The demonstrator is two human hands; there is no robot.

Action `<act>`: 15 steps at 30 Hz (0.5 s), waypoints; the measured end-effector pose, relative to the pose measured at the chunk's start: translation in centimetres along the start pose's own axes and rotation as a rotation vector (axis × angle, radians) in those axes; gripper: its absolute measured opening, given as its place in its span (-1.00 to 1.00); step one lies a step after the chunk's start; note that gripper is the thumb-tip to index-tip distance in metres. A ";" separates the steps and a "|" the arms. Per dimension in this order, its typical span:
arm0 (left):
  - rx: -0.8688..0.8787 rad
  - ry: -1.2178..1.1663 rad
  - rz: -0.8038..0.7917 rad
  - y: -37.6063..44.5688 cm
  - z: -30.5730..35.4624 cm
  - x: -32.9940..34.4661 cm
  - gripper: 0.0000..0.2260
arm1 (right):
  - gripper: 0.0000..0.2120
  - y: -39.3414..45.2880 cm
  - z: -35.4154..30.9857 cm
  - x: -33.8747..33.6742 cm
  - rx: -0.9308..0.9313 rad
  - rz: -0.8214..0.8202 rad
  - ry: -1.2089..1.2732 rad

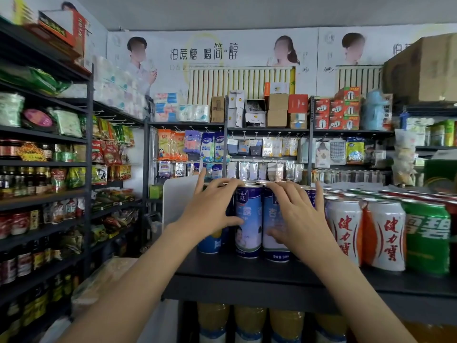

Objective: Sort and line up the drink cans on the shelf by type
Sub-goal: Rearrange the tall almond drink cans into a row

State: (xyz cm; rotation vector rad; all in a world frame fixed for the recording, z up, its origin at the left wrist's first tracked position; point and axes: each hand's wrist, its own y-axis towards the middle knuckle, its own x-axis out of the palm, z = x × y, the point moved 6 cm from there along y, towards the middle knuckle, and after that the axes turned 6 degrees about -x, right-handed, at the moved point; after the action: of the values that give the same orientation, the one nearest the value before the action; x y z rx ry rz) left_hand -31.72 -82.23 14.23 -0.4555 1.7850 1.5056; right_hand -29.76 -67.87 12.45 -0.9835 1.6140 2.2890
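Observation:
Two tall blue almond-drink cans stand side by side at the front of a black shelf (pixel 247 271). My left hand (pixel 210 211) curls over the top of the left blue can (pixel 249 233), thumb on its front. My right hand (pixel 296 214) lies over the right blue can (pixel 270 214), fingers spread across its top and thumb pressed on the label. More blue cans stand behind them, mostly hidden. A blue-and-white can (pixel 210 243) is half hidden behind my left hand. To the right stand two white-and-red cans (pixel 343 226) and a green can (pixel 427 238).
A white divider panel (pixel 178 194) stands at the shelf's left end. Yellow drink bottles (pixel 249 320) fill the level below. Dark racks of jars and snacks (pixel 44 169) line the left aisle. Hanging goods and boxes (pixel 277 112) cover the back wall.

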 end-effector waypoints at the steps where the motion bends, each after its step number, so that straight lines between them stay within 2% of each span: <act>1: 0.002 -0.011 -0.003 0.2 -0.2 -0.2 -0.32 | -0.25 0.2 0.1 -0.2 0.007 -0.016 0.030; 5: -0.071 -0.103 0.025 1.6 -2.5 -2.5 -0.54 | -0.58 2.6 1.4 -2.4 0.027 0.054 0.247; 7: -0.076 -0.073 0.019 2.5 -2.9 -3.1 -0.66 | -0.74 5.1 2.0 -3.1 0.023 0.034 0.299; 12: -0.025 -0.082 -0.041 3.2 -0.9 -2.1 -0.74 | -0.83 10.4 1.2 -0.2 -0.049 -0.352 0.407; 15: -0.027 -0.135 -0.035 2.9 -0.9 -1.5 -0.74 | -0.84 11.7 1.2 1.9 -0.040 -0.457 0.428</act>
State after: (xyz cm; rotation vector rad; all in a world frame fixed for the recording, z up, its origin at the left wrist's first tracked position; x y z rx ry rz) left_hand -32.98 -82.69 17.34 -0.3874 1.6459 1.5019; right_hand -37.47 -71.91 20.62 -1.7361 1.2872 1.8909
